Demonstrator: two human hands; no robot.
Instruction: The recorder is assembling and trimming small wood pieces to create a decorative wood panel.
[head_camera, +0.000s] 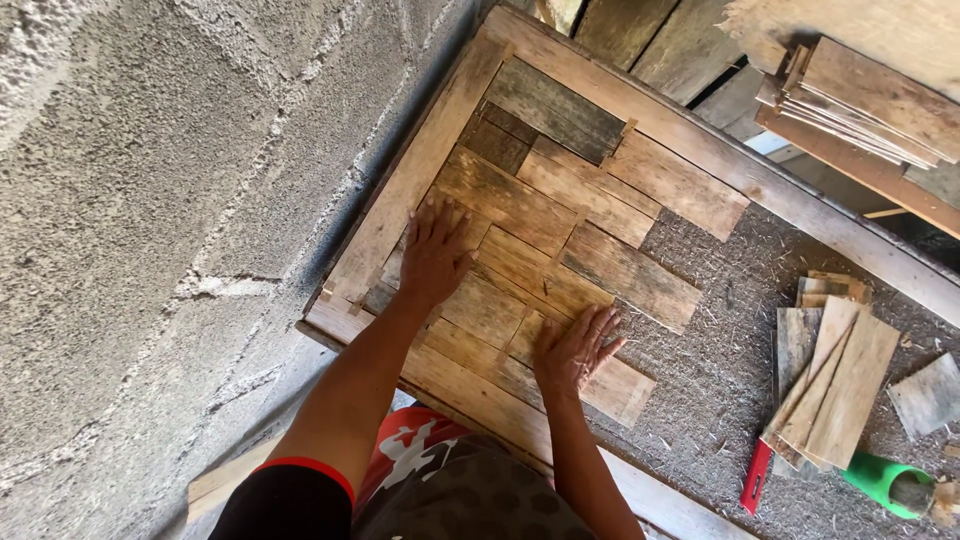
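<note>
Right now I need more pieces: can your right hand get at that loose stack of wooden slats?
Probably yes: the right hand lies flat on the boards, and only bare, sawdust-strewn board separates it from the slats.

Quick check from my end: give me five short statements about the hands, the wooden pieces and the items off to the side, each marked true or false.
1. Both hands lie flat, palms down, on the fitted wooden pieces. True: the left hand and right hand press on the wooden pieces inside the wooden frame.
2. The right hand grips a hammer. False: it holds nothing, fingers spread on the wood.
3. A loose pile of cut boards lies to the right on the coarse fibre board. True.
4. The wooden pieces cover the whole board. False: the right part is bare.
5. A green cup lies on its side near the pile. True.
</note>
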